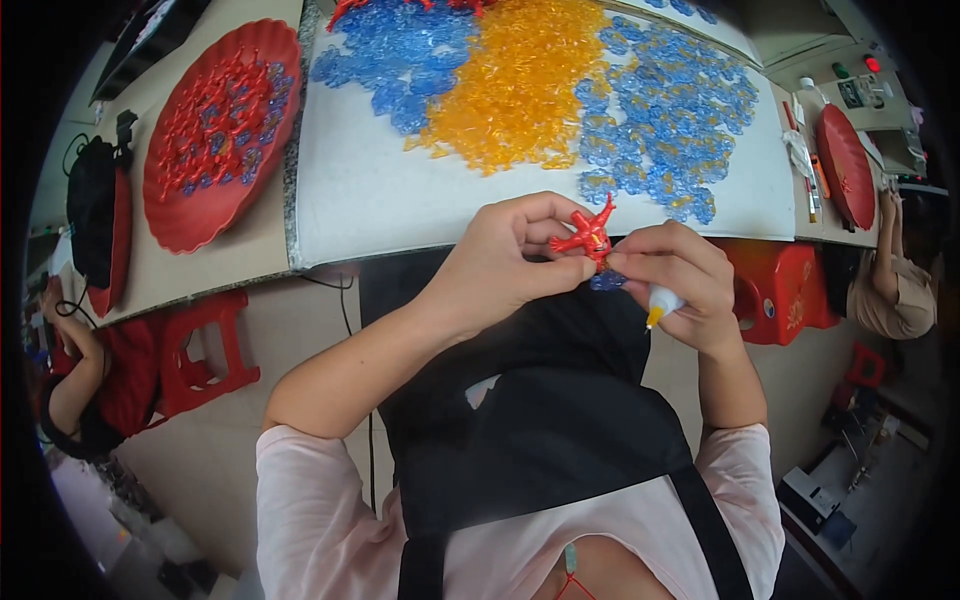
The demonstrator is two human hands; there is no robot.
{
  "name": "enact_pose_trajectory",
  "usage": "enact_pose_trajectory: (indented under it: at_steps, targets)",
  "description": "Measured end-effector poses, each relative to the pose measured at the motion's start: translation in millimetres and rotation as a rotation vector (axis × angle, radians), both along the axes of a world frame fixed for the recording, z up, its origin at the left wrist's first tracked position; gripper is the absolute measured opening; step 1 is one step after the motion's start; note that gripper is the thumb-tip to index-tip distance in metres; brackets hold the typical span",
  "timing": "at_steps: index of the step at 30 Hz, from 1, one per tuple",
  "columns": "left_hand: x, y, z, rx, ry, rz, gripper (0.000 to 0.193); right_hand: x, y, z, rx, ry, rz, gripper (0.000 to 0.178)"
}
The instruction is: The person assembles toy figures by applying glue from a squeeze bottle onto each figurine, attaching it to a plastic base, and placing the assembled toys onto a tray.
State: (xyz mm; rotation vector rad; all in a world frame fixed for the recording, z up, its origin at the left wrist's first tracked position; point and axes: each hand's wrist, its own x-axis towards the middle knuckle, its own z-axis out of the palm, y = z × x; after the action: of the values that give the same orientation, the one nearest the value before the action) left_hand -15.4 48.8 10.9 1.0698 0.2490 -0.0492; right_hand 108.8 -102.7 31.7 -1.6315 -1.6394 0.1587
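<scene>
Just off the near table edge, my left hand (520,255) pinches a small red figurine (590,234) with raised limbs. A translucent blue piece (606,281) sits at the figurine's lower end. My right hand (685,275) has thumb and fingertip at that lower end too. Tucked in the right hand's curled fingers is a small white glue bottle (662,303) with a yellow nozzle pointing down. Whether the right fingertips press on the figurine or the blue piece is hidden.
On the white tabletop (370,190) lie heaps of blue pieces (680,110) and orange-yellow pieces (515,90). A red scalloped tray (160,215) at left holds many red figurines. Another red tray (848,150) stands at right. Red stools (775,290) flank me; other people sit at both sides.
</scene>
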Motion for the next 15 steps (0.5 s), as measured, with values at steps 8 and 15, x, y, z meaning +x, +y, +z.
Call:
enact_pose_trajectory:
  at_steps: [8,15]
  targets:
    - [-7,8,-4,-0.065,-0.038,0.027,0.026,-4,9,-2,0.009,0.037,0.007,0.023]
    - [-35,27,1,-0.046,-0.175,0.159,0.020,-28,22,3,0.079,0.080,-0.075,0.031]
